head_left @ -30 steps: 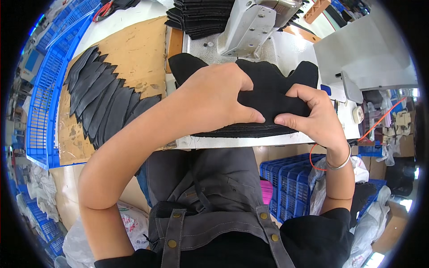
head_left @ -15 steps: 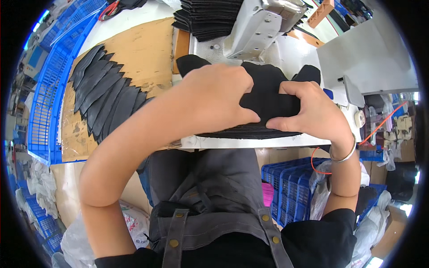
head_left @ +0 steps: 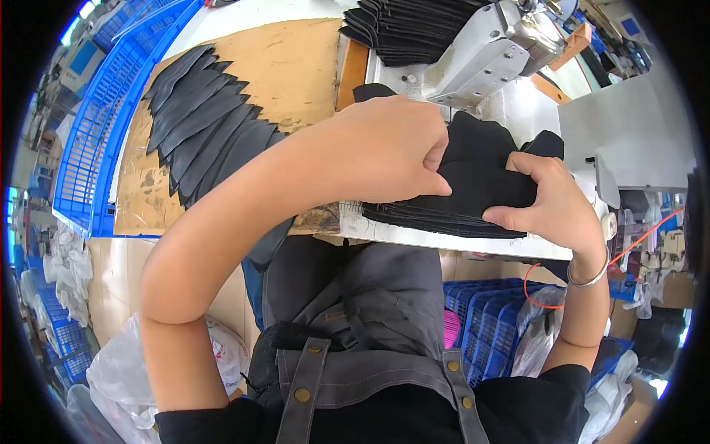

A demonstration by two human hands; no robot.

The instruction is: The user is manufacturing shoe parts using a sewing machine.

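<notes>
A stack of black fabric pieces with curved upper edges lies at the front of the white sewing table. My left hand bends over the stack's left part, its fingers curled onto the cloth and its thumb on top. On the right side, my right hand grips the stack, with the thumb near the front edge and the index finger farther back. Some fingertips of both hands are hidden. Just behind the cloth stands a white sewing machine.
Dark leaf-shaped pieces overlap in a row on a worn brown board at left, beside a blue basket. Another black fabric stack sits behind. A blue crate stands below the table's right side.
The view has shifted, so the table and machine appear farther right. My thumbs are wider apart on the cloth, and both hands remain on the stack.
</notes>
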